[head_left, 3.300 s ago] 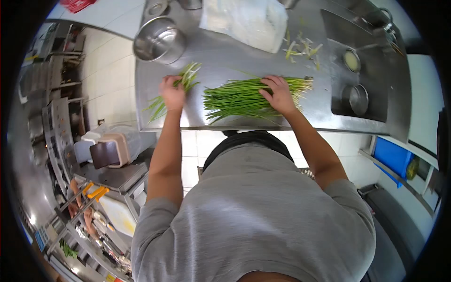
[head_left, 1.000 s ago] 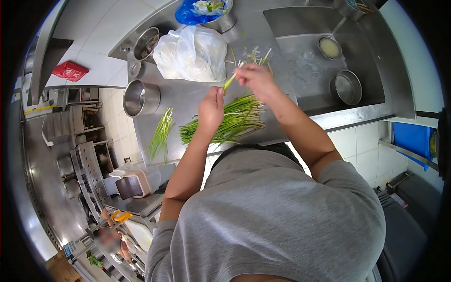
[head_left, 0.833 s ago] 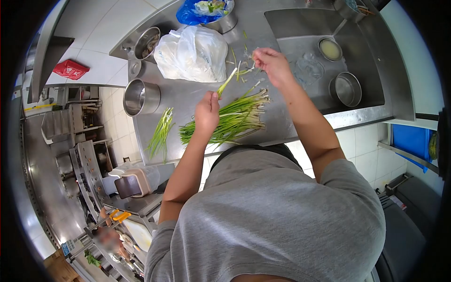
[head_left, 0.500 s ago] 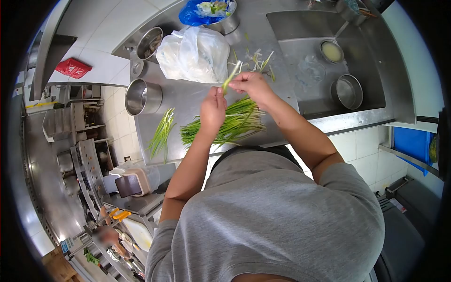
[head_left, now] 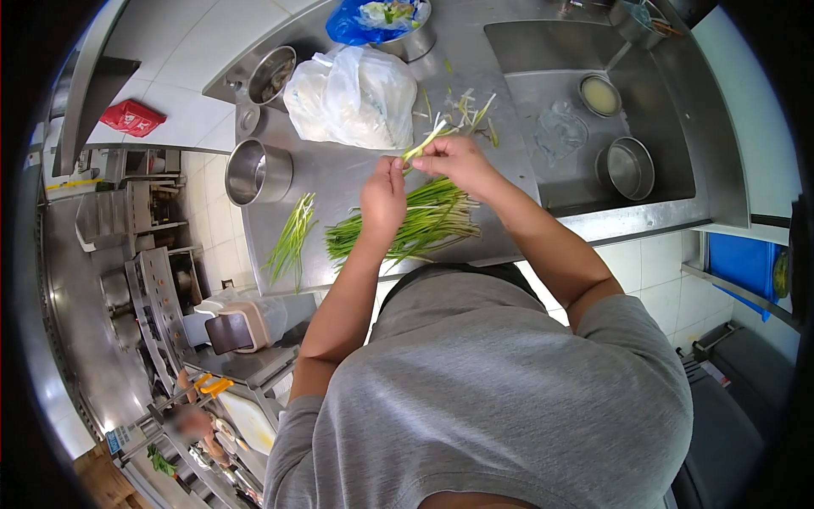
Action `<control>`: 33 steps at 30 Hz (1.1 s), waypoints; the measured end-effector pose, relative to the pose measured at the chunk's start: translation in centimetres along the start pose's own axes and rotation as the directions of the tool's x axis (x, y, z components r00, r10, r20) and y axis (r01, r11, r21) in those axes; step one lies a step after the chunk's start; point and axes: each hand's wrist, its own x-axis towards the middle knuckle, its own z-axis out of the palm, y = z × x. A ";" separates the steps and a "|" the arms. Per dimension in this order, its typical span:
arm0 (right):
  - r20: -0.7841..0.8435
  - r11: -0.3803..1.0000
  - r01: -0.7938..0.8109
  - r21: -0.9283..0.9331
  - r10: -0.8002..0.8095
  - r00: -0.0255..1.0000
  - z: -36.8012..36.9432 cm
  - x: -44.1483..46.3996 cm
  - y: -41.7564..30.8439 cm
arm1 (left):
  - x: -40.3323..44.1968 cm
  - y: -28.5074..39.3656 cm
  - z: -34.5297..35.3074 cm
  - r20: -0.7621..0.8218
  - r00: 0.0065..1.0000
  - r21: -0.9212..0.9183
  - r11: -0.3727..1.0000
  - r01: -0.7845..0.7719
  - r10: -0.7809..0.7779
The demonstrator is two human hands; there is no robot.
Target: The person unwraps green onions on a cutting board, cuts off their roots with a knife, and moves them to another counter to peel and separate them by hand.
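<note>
My left hand [head_left: 385, 193] is closed, with thumb and fingers pinching the lower part of a green onion [head_left: 432, 136]. My right hand [head_left: 459, 163] pinches the same stalk closer to its white end, which points up and to the right. Below both hands lies a large heap of green onions [head_left: 424, 222] on the steel counter, partly hidden by my left forearm. A smaller bundle of green onions [head_left: 292, 237] lies apart at the left. Loose peelings and root ends [head_left: 466, 110] are scattered beyond my right hand.
A full white plastic bag [head_left: 352, 97] stands behind my hands, a steel pot [head_left: 259, 174] to its left. A bowl with a blue bag [head_left: 352, 24] sits at the back. The sink [head_left: 543, 81] at right holds metal bowls. Another person [head_left: 197, 424] is at the lower left.
The held green onion tilts further to the right, and my right hand has shifted slightly down. My left hand stays almost in place.
</note>
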 end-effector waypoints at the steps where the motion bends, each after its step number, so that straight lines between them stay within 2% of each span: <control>1: 0.018 0.998 -0.003 0.055 0.002 1.000 0.2 -0.3 -0.1 | 0.0 0.0 -0.1 -0.006 1.000 -0.025 1.000 0.012 -0.012; 2: 0.060 0.972 -0.048 0.232 0.035 0.998 0.3 -0.4 0.1 | 0.0 0.0 -0.1 -0.011 1.000 -0.002 1.000 -0.006 0.006; 4: 0.158 0.822 -0.152 0.549 0.076 0.984 0.5 -0.6 0.8 | 0.1 0.1 0.0 -0.022 0.999 0.045 0.998 -0.041 0.042; 5: 0.183 0.769 -0.162 0.618 0.059 0.981 0.6 -0.7 1.1 | 0.1 0.0 -0.1 -0.022 0.998 0.073 0.996 -0.058 0.059; 10: 0.265 0.516 -0.184 0.836 -0.087 0.960 -0.4 -0.7 0.5 | 0.0 -1.9 -0.4 -0.047 0.990 0.175 0.977 -0.124 0.134; 13: 0.132 0.508 -0.045 0.860 -0.137 0.982 -3.3 0.1 -2.1 | -0.3 -4.8 -0.9 -0.024 0.998 0.252 0.967 -0.047 0.055; 14: 0.025 0.771 0.078 0.632 -0.121 0.992 -4.1 0.6 -2.7 | -0.4 -5.3 -0.9 -0.029 0.999 0.258 0.966 -0.034 0.043; 15: -0.083 0.936 0.160 0.314 -0.141 0.987 -4.7 1.1 -3.0 | -0.5 -5.3 -1.0 -0.033 0.999 0.264 0.964 -0.021 0.031; 16: -0.177 0.981 0.189 -0.050 -0.195 0.965 -5.0 1.2 -3.2 | -0.7 -5.3 -1.1 -0.035 0.999 0.270 0.963 -0.008 0.018; 17: -0.084 0.927 0.299 -0.227 -0.325 0.942 -4.6 1.2 -2.8 | -0.6 -5.2 -0.9 -0.036 0.999 0.284 0.958 -0.027 0.039; 19: 0.162 0.690 0.511 -0.512 -0.506 0.847 -2.6 1.0 -1.4 | -0.4 -4.4 -0.4 -0.041 0.996 0.314 0.947 -0.062 0.079; 21: 0.309 0.422 0.584 -0.694 -0.558 0.770 -0.6 0.3 -0.6 | -0.2 -3.5 0.1 -0.023 0.992 0.285 0.952 -0.112 0.123; 22: 0.387 0.268 0.603 -0.751 -0.562 0.731 0.0 0.0 -0.3 | -0.1 -3.1 0.2 -0.014 0.989 0.270 0.953 -0.136 0.145; 23: 0.415 0.165 0.565 -0.808 -0.521 0.746 0.2 0.0 -0.2 | -0.1 -2.8 0.2 -0.003 0.990 0.278 0.951 -0.134 0.140; 26: 0.411 0.195 0.579 -0.791 -0.531 0.741 0.2 0.1 0.3 | 0.0 -2.4 -0.2 0.020 0.992 0.286 0.950 -0.122 0.122; 29: 0.405 0.226 0.538 -0.812 -0.445 0.799 0.2 0.0 0.2 | 0.0 -2.4 -0.4 0.040 0.994 0.247 0.963 -0.107 0.100; 32: 0.264 0.535 0.509 -0.674 -0.469 0.843 0.3 0.5 -0.1 | 0.3 -2.6 -0.5 0.044 0.998 0.195 0.979 -0.058 0.050; 33: 0.186 0.555 0.490 -0.672 -0.514 0.837 0.1 0.7 -0.3 | 0.5 -2.8 -0.6 0.037 0.999 0.171 0.985 -0.027 0.021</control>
